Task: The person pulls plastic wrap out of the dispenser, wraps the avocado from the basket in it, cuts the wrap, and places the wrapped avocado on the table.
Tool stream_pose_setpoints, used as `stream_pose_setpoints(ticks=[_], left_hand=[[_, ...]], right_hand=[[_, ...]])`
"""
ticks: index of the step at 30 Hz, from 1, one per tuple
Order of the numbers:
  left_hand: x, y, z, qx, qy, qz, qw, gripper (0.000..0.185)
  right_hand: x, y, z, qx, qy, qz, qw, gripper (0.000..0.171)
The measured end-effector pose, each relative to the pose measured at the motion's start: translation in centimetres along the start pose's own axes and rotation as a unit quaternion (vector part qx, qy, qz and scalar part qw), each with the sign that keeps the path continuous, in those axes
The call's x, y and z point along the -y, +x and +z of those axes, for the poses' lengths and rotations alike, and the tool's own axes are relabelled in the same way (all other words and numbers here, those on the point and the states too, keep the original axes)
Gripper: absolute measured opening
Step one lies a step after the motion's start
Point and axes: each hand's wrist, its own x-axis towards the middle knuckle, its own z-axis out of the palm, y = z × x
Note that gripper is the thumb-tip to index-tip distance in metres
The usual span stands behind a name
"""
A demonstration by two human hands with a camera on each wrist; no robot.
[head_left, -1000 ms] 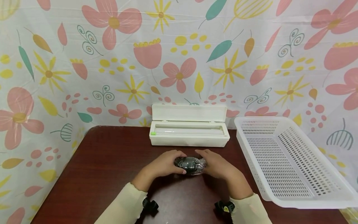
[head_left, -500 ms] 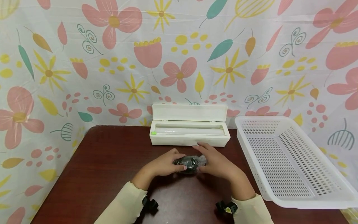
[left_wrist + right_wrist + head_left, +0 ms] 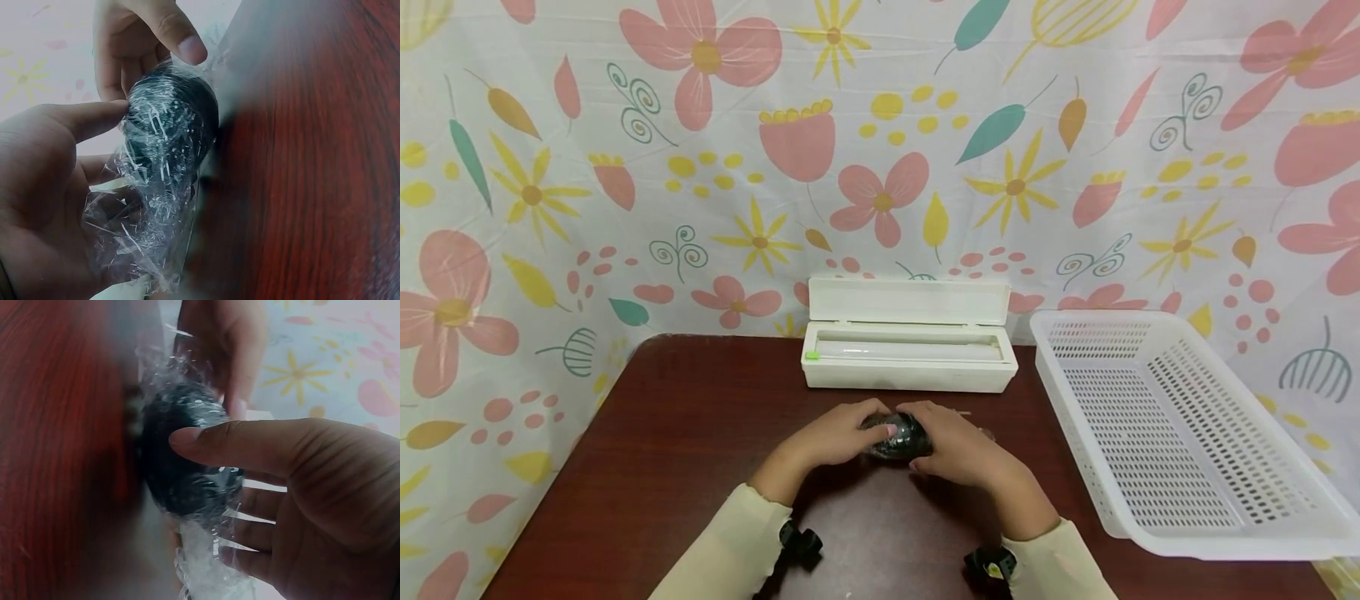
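Both hands had moved closer together since a moment before, so the dark round thing [image 3: 898, 435] in clear wrap was now mostly hidden between them. Earlier, more of it showed, with crinkly wrap sticking out on the right side.

The left hand [image 3: 838, 437] curled round the left side of the dark round thing, with its thumb [image 3: 94, 119] pressed on top. The right hand [image 3: 951, 446] curled round the other side, and its thumb [image 3: 237, 445] lay across the top of the wrap. Both hands held it tight, fingers bent round it. The clear wrap [image 3: 147, 219] was wrinkled and shiny, and loose bits of it bunched up inside the left palm. More loose wrap hung under the right hand's fingers in the right wrist view.

The dark round thing sat low over the dark red table [image 3: 685, 433], near the middle, in front of the person.

Behind the hands, well apart from them, stood a long white box [image 3: 908, 354] with its lid open and a roll inside. A white basket [image 3: 1180, 433] with many small holes sat on the right, tilted, and it hung a bit over the table edge. A flowery cloth [image 3: 700, 167] hung behind it all. The person wore pale sleeves [image 3: 730, 542].
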Motion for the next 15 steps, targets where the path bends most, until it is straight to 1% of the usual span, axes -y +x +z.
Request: stream_pose_setpoints(ticks=[3,5,8,11,13,15], left_hand=[[0.0,0.1,0.0,-0.007,0.021,0.004,0.9998,0.046],[0.0,0.1,0.1,-0.016,0.04,0.003,0.9991,0.048],[-0.1,0.2,0.2,-0.036,0.067,0.001,0.9971,0.051],[-0.3,0.2,0.4,-0.06,0.084,0.003,0.9947,0.055],[-0.4,0.2,0.4,-0.066,0.092,0.017,0.9934,0.06],[-0.7,0.1,0.5,-0.068,0.115,0.031,0.9906,0.067]], right_hand=[[-0.2,0.2,0.4,-0.01,0.004,0.0,1.0,0.077],[-0.4,0.4,0.7,-0.018,-0.007,-0.002,1.0,0.076],[-0.6,0.6,1.1,-0.028,-0.026,0.0,0.999,0.072],[-0.8,0.7,1.2,-0.028,-0.028,0.007,0.999,0.072],[-0.8,0.7,1.1,-0.027,-0.018,0.0,0.999,0.071],[-0.8,0.7,1.0,-0.025,-0.005,-0.007,1.0,0.068]])
